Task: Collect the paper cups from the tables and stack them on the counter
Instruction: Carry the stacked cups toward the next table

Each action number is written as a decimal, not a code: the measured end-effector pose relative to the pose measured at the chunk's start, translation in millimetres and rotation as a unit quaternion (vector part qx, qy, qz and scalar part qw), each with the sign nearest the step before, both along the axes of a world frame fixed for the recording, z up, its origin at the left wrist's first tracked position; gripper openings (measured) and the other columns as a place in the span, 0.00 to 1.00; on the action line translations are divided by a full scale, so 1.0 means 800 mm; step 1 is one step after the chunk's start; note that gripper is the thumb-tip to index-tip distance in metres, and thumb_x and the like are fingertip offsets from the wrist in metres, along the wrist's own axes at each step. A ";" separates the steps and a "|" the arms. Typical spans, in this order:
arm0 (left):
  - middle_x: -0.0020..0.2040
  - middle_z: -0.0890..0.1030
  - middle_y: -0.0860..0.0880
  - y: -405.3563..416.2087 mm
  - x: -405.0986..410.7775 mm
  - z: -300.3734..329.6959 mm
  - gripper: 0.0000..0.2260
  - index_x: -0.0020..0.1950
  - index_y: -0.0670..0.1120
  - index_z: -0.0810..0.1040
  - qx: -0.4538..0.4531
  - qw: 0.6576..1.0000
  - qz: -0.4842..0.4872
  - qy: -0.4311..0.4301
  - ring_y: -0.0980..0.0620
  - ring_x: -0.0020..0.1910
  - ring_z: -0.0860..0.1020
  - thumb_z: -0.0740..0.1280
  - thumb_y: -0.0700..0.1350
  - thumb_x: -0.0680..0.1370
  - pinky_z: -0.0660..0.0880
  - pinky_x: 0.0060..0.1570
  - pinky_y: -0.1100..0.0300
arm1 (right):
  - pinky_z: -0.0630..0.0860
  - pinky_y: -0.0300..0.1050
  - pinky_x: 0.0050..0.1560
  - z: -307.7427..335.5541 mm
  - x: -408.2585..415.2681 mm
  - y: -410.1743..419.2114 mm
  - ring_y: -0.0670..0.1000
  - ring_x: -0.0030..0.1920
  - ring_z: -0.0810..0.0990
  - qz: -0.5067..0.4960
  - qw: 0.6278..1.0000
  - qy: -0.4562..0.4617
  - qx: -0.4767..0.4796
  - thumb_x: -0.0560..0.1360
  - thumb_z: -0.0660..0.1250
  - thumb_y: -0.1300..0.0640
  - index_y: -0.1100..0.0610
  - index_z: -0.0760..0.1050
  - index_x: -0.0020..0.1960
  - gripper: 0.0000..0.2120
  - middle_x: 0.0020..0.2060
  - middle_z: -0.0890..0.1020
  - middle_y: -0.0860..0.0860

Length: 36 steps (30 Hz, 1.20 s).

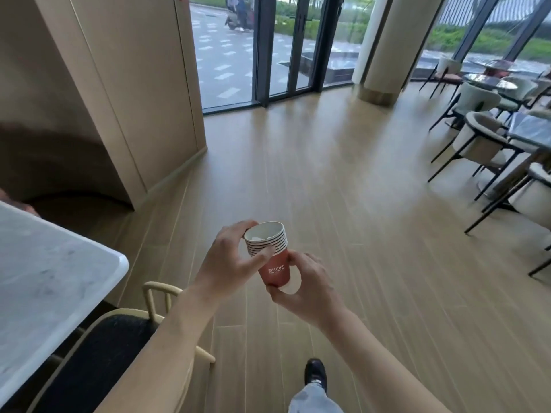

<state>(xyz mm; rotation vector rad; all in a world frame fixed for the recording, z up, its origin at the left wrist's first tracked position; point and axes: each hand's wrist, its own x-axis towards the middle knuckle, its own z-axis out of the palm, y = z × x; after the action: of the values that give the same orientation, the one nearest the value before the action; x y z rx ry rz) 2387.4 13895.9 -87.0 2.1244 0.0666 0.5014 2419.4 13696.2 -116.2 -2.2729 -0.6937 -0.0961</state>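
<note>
Several nested paper cups (272, 257) form one tilted stack held in the air above the wooden floor (357, 204), between both hands. Left hand (229, 260) curls its fingers (262, 255) round the white rims at the stack's top, thumb lying across the rims and the other fingertips over the far edge. Right hand (307, 289) pinches the red bottom cup, thumb below its base and fingers behind its side. To the left of the left fingers stands a white marble bench (44, 278) with a dark-seated chair (98, 353) tucked beside it. Well beyond the right fingers stand pale chairs (477, 135) around more benches.
</note>
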 end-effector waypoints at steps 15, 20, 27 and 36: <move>0.55 0.80 0.62 0.022 0.242 0.015 0.33 0.67 0.49 0.80 0.006 0.997 0.070 0.026 0.53 0.61 0.77 0.67 0.68 0.70 0.72 0.62 0.57 | 0.74 0.45 0.60 -0.011 0.282 0.039 0.40 0.56 0.75 0.065 0.998 -0.002 0.020 0.67 0.76 0.43 0.46 0.77 0.63 0.26 0.51 0.79 0.35; 0.56 0.80 0.60 0.009 0.344 0.029 0.35 0.68 0.49 0.80 0.006 0.996 0.079 0.044 0.54 0.61 0.77 0.66 0.69 0.69 0.69 0.60 0.64 | 0.73 0.44 0.60 -0.006 0.393 0.033 0.41 0.55 0.75 0.080 0.996 0.000 0.032 0.66 0.76 0.43 0.47 0.77 0.62 0.26 0.50 0.78 0.35; 0.58 0.82 0.56 -0.004 0.450 0.037 0.35 0.68 0.48 0.80 0.004 0.993 0.104 0.052 0.52 0.62 0.76 0.66 0.69 0.69 0.72 0.63 0.58 | 0.69 0.38 0.61 -0.008 0.513 0.030 0.44 0.55 0.77 0.114 0.992 0.007 0.044 0.67 0.78 0.46 0.49 0.78 0.62 0.25 0.50 0.79 0.36; 0.61 0.82 0.57 0.027 0.520 0.030 0.32 0.68 0.51 0.79 0.018 0.988 0.131 0.082 0.54 0.64 0.75 0.67 0.69 0.70 0.71 0.63 0.59 | 0.72 0.42 0.60 -0.014 0.587 0.066 0.41 0.53 0.76 0.134 0.989 0.025 0.064 0.67 0.80 0.49 0.52 0.79 0.62 0.26 0.50 0.81 0.39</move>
<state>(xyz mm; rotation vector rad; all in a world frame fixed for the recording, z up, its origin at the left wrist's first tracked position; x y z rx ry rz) 2803.8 13917.3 -63.1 2.2011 0.4373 0.4812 2888.7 13749.0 -127.2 -2.0342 -0.9311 0.0435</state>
